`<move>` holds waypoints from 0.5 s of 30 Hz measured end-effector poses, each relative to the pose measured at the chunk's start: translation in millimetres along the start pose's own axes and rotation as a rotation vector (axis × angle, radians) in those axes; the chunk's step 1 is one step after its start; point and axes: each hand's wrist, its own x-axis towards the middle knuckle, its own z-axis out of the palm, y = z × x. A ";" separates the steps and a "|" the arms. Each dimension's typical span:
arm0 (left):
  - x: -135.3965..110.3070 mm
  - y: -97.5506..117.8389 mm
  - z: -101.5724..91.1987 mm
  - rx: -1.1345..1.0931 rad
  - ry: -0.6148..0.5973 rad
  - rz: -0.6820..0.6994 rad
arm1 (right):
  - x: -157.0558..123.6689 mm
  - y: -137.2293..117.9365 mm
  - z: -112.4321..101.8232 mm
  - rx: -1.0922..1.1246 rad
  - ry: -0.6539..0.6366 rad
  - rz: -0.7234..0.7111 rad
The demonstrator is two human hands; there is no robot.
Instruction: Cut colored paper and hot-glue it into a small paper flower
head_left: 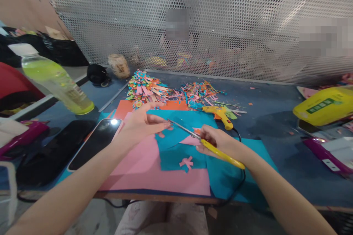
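My right hand (213, 139) is closed round a pair of scissors with yellow handles (223, 156), their thin metal blades pointing left. Close to the blade tips is my left hand (150, 121), fingers apart, with nothing I can make out between them. Beneath both hands lie sheets of blue paper (182, 117) and a large pink sheet (154, 181). A small pink cut paper piece (186, 162) rests on the blue paper. Beside my right hand is a pink paper scrap (190, 140), partly hidden by the fingers.
Behind the sheets stand a fringed paper cluster (146, 86) and a pile of paper strips (200, 91). A yellow glue gun (219, 114) lies nearby, its cord running right. Left are a phone (95, 143) and a bottle (57, 79); right, a yellow pack (327, 104).
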 end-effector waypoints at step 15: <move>-0.7 0.2 -1.0 0.015 -0.006 0.000 | 0.3 -6.8 -2.9 -0.047 -0.011 0.037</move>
